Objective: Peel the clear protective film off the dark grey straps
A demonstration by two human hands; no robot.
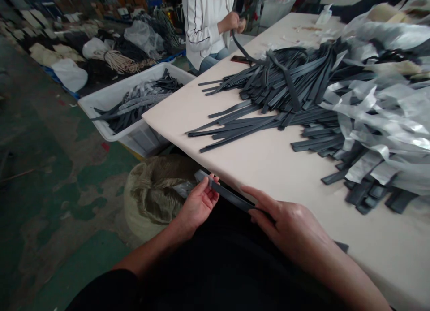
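Head view: one dark strip is held in the lower middle of the frame, just off the near edge of the table and above a dark lap. The left hand is closed on the strip's upper-left end, thumb on top and fingers beneath. The right hand is closed on it further along, the fingers pinched over its top face. A dark tip shows past the right wrist and may be the strip's far end; this cannot be told for sure.

For good handling, it is judged that the strip should be kept flat and lightly taut between the two grips, with the pinch laid on the faces, not the edges, so that no twist is set in. The lower-left sack, just under the left hand, should be kept clear of the free end.

A pile of like strips is spread across the table in the upper middle, with silver foil ribbons heaped over it at the right. A white bin of strips stands at centre left on the floor. At the top, a co-worker in white holds another strip.
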